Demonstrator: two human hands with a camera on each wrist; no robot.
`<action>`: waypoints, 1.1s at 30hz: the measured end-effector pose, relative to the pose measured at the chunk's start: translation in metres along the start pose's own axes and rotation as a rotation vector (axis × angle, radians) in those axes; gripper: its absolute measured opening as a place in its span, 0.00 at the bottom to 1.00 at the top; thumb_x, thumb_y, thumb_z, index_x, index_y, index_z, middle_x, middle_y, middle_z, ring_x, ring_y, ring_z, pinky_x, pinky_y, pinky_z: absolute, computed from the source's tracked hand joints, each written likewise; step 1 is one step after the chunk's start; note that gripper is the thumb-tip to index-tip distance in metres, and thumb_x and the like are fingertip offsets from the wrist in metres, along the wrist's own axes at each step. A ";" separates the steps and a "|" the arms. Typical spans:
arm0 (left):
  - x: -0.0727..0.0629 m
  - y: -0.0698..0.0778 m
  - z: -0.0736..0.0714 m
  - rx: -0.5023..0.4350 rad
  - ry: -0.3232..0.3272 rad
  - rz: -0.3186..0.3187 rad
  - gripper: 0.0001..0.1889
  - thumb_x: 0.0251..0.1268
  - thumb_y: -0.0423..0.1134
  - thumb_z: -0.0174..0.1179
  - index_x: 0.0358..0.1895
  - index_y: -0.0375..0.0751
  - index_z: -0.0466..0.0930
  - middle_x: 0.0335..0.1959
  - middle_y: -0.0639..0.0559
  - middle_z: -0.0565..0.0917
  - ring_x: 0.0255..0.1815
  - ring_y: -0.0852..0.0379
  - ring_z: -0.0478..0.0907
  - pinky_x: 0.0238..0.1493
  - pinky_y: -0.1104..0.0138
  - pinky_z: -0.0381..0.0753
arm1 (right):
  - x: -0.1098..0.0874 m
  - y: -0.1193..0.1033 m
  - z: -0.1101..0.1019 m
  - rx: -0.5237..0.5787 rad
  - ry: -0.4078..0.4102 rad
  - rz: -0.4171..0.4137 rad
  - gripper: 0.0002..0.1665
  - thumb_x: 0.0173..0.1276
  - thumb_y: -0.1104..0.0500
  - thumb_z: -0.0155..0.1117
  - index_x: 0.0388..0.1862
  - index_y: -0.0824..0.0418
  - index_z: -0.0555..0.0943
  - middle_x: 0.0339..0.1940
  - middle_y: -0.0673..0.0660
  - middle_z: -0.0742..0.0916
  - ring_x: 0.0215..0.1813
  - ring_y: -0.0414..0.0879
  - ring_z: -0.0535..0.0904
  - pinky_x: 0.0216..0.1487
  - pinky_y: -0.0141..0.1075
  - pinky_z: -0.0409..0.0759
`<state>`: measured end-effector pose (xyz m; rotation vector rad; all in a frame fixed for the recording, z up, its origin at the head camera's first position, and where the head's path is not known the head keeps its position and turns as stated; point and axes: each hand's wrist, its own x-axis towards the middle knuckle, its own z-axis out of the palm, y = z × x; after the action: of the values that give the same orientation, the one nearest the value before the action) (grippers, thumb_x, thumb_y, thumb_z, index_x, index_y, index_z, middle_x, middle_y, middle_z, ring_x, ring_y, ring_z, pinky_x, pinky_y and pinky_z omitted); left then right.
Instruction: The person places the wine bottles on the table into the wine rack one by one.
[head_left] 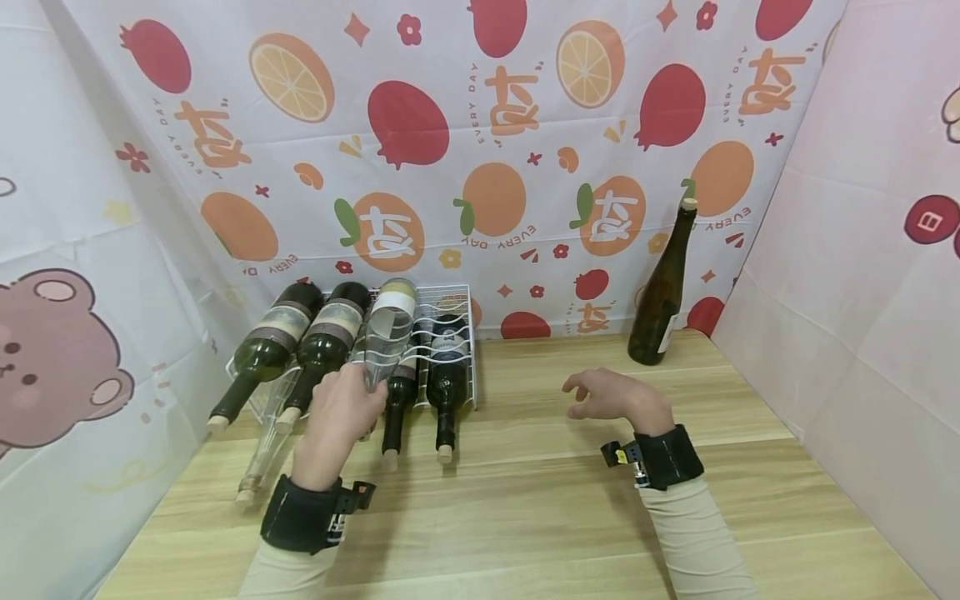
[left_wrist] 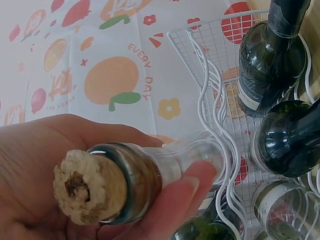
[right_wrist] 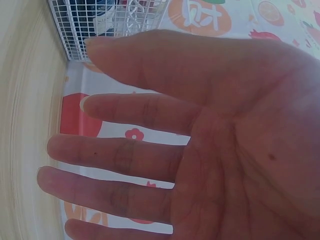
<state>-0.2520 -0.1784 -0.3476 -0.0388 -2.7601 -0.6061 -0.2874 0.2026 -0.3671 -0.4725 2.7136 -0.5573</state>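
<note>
My left hand point(head_left: 341, 421) grips the neck of a clear glass bottle point(head_left: 388, 329) with a pale label. In the left wrist view its crumbly cork point(left_wrist: 90, 187) faces the camera, with fingers and thumb around the neck. The bottle lies over the top tier of a white wire wine rack point(head_left: 472, 350), beside two dark green bottles point(head_left: 322, 350) that slope toward me. My right hand point(head_left: 611, 393) is raised over the table and holds nothing; in the right wrist view its fingers point(right_wrist: 120, 152) are extended and spread.
Two dark bottles point(head_left: 447, 379) and another clear bottle point(head_left: 266, 450) lie lower in the rack, corked necks forward. A tall brown-green corked bottle point(head_left: 660, 292) stands at the back right of the wooden table point(head_left: 525, 517). Fruit-printed cloth point(head_left: 487, 125) hangs behind.
</note>
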 end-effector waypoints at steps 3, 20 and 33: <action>0.000 0.000 0.000 -0.005 0.005 -0.010 0.12 0.67 0.40 0.62 0.35 0.31 0.83 0.22 0.38 0.82 0.21 0.42 0.79 0.24 0.52 0.75 | 0.000 0.000 0.000 -0.004 -0.003 -0.001 0.26 0.72 0.53 0.69 0.66 0.58 0.80 0.61 0.64 0.85 0.57 0.53 0.83 0.59 0.52 0.82; -0.001 0.000 -0.001 0.007 0.039 -0.054 0.25 0.63 0.42 0.68 0.61 0.30 0.82 0.51 0.26 0.86 0.37 0.28 0.84 0.28 0.46 0.81 | 0.001 0.000 0.002 0.006 -0.012 0.016 0.26 0.72 0.52 0.69 0.67 0.57 0.80 0.61 0.63 0.85 0.58 0.53 0.82 0.59 0.53 0.81; -0.003 0.001 0.001 0.029 0.067 -0.064 0.24 0.62 0.43 0.70 0.57 0.32 0.85 0.46 0.26 0.87 0.36 0.28 0.84 0.28 0.45 0.79 | 0.002 0.000 0.003 0.007 -0.013 0.016 0.26 0.71 0.53 0.70 0.66 0.57 0.80 0.61 0.63 0.85 0.58 0.53 0.82 0.59 0.53 0.82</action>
<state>-0.2497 -0.1765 -0.3489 0.0760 -2.7137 -0.5726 -0.2880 0.2009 -0.3697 -0.4502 2.6995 -0.5570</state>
